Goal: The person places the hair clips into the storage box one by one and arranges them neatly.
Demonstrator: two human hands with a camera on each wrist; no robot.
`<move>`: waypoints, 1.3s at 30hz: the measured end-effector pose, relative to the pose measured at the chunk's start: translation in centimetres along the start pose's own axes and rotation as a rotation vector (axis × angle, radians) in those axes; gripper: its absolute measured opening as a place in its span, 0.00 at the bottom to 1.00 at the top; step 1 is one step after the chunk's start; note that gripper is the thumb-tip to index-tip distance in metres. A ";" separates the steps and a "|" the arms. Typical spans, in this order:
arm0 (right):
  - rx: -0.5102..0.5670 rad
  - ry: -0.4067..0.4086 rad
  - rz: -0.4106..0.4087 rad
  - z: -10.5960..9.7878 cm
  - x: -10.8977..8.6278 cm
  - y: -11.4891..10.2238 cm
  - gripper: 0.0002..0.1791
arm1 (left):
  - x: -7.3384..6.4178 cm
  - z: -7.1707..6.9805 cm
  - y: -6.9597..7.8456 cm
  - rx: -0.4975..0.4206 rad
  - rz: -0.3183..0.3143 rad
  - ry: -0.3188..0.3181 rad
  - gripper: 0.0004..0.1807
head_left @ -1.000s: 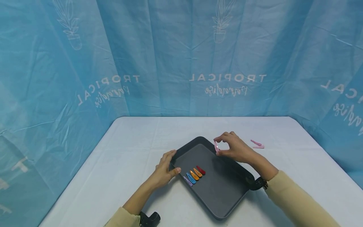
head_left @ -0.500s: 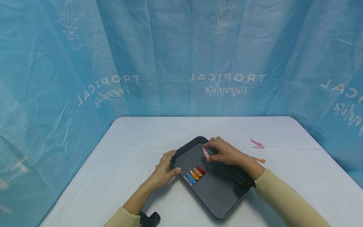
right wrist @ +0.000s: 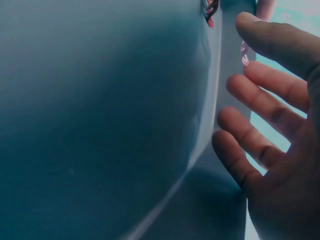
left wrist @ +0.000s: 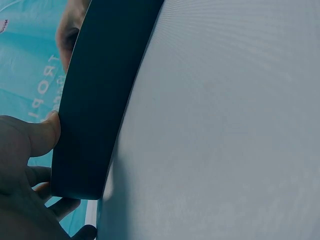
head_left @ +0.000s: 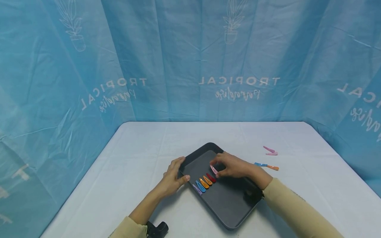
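Note:
My right hand (head_left: 233, 166) pinches a pink snap hair clip (head_left: 213, 169) between thumb and index finger, low over the dark grey tray (head_left: 235, 211). In the right wrist view this pink clip (right wrist: 244, 54) shows between the thumb and index fingertip; the other fingers are spread. Inside the tray several clips lie in a slanted row: purple (head_left: 197, 189), blue (head_left: 200, 186), two orange (head_left: 204, 183) and red (head_left: 211, 178). The held clip is just beyond the red one. At the tray's left corner rests my left hand (head_left: 172, 179), thumb at the rim, fingers loosely along the outside.
On the white table (head_left: 143, 145), right of the tray, lie two pink clips (head_left: 270, 151). Nearer, a blue clip (head_left: 260, 164) and an orange clip (head_left: 273, 168) lie end to end. A blue printed curtain (head_left: 184, 66) hangs behind the table.
My right hand has carried the pink clip from above the tray's far right rim leftward and down to beside the red clip. The left hand and tray have stayed put.

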State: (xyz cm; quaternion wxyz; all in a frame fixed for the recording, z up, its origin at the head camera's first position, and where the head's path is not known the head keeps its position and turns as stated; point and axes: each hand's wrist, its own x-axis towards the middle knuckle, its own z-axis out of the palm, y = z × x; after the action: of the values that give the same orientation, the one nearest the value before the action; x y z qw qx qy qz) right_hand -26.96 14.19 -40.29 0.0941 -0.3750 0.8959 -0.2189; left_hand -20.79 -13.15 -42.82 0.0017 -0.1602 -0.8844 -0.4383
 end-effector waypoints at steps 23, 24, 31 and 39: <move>-0.102 -0.059 0.012 1.5 0.4 0.7 0.24 | 0.0 0.0 -0.1 0.003 0.013 0.007 0.39; -0.101 -0.060 0.013 1.5 0.4 0.7 0.24 | 0.0 0.0 -0.1 0.001 0.013 0.006 0.39; -0.105 -0.064 0.001 1.3 0.3 0.5 0.24 | 0.0 0.0 -0.2 0.006 0.024 0.009 0.39; -0.102 -0.067 -0.003 1.3 0.2 0.4 0.25 | 0.1 0.1 -0.1 -0.007 -0.004 0.002 0.39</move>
State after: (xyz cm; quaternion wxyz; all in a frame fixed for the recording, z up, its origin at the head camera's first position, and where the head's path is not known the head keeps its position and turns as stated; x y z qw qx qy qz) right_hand -26.96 13.93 -41.61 0.1046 -0.3879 0.9016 -0.1603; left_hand -20.87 -13.14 -42.96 0.0009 -0.1580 -0.8832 -0.4416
